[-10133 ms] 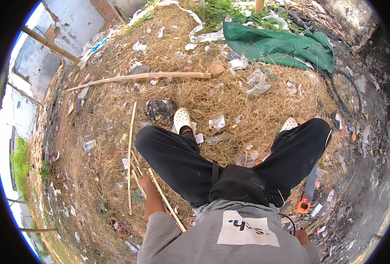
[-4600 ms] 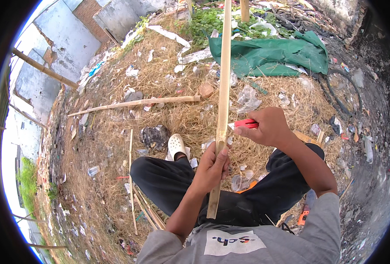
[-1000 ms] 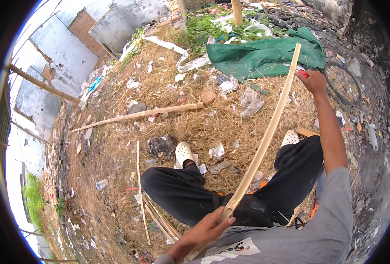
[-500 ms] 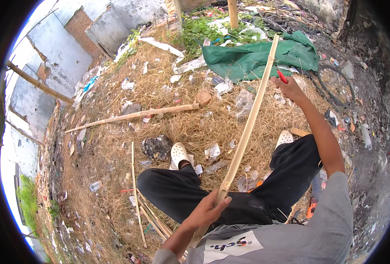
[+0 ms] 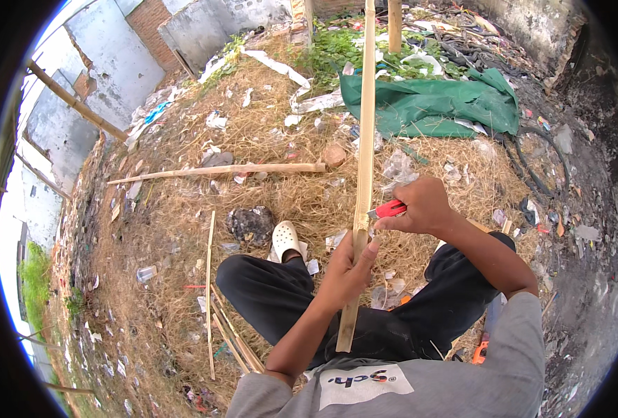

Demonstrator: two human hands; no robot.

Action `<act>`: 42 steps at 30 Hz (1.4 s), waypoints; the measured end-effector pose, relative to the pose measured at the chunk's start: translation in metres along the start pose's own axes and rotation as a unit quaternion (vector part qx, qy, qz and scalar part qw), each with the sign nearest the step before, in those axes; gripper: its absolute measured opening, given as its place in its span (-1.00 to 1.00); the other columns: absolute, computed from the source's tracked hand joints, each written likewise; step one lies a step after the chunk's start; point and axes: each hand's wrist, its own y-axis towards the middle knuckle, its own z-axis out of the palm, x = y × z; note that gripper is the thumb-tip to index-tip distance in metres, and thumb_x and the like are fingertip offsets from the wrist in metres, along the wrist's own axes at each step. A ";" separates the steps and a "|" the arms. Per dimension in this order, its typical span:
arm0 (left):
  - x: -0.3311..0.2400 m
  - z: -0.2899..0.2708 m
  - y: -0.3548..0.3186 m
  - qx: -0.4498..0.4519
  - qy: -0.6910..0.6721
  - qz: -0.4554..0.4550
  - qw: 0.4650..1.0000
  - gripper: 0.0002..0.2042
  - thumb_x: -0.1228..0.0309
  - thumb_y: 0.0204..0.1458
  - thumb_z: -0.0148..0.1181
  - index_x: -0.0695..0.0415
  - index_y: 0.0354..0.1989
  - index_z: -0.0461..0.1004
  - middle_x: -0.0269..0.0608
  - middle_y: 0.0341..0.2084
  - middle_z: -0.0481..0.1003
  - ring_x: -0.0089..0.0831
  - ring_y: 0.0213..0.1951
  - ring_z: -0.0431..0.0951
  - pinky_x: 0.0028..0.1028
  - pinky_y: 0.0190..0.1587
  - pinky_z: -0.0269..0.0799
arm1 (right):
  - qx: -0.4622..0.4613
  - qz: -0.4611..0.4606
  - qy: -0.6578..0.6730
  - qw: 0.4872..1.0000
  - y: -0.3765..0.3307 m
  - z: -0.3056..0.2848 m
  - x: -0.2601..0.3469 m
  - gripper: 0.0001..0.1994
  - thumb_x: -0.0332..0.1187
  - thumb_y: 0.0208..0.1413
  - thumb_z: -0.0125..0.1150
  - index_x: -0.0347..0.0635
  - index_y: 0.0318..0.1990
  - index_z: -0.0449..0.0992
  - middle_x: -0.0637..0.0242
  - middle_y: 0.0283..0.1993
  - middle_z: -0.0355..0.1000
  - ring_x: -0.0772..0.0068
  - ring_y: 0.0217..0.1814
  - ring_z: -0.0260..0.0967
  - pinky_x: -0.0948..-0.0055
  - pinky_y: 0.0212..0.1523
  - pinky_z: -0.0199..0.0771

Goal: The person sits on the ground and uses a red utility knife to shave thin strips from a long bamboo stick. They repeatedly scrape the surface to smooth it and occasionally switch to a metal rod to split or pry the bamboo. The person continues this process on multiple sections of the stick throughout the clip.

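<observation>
Between the knees, left hand point(image 5: 347, 268) clamps the bamboo strip point(image 5: 363, 160) steady — right hand point(image 5: 424, 207) grips a red cutter point(image 5: 388, 209) against it.

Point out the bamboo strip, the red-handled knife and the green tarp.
bamboo strip point(image 5: 366, 125), head view, upper shaft above the hands
red-handled knife point(image 5: 390, 208), head view, red handle by the right hand
green tarp point(image 5: 427, 108), head view, middle of the sheet

Single head-worn fisheye — steeply downward, close over lap and littered ground point(image 5: 183, 230).

A white rectangular label point(image 5: 363, 382) with dark and red marks is seen near, on the grey shirt point(image 5: 462, 376); crumpled clear wrappers point(image 5: 398, 166) are scattered farther off.
</observation>
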 end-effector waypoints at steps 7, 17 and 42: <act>0.003 0.010 -0.016 0.039 0.095 0.014 0.995 -0.72 0.21 0.25 0.02 0.16 -0.07 0.24 -0.51 -0.66 0.23 -0.74 -0.71 0.22 -0.66 -0.68 0.16 | -0.082 0.116 -0.087 0.986 0.012 -0.004 -0.042 -0.27 0.50 -0.24 0.12 -0.10 -0.77 0.41 0.29 -0.85 0.21 0.19 -0.79 0.27 0.28 -0.69 0.23; -0.002 0.005 -0.019 0.024 -0.014 -0.035 0.999 -0.76 0.25 0.27 -0.01 0.17 -0.11 0.24 -0.47 -0.70 0.18 -0.73 -0.76 0.17 -0.64 -0.72 0.09 | -0.010 -0.011 0.007 1.000 -0.011 0.010 -0.001 -0.27 0.50 -0.26 0.12 -0.09 -0.79 0.40 0.29 -0.87 0.19 0.24 -0.83 0.22 0.30 -0.74 0.17; -0.001 0.002 -0.040 0.075 -0.249 -0.121 0.958 -0.81 0.23 0.32 -0.18 0.06 -0.26 0.20 -0.47 -0.72 0.09 -0.71 -0.83 0.04 -0.64 -0.77 -0.01 | -0.006 0.022 0.015 1.000 -0.011 0.008 0.000 -0.27 0.49 -0.22 0.11 -0.10 -0.78 0.34 0.23 -0.85 0.13 0.11 -0.78 0.21 0.20 -0.71 0.14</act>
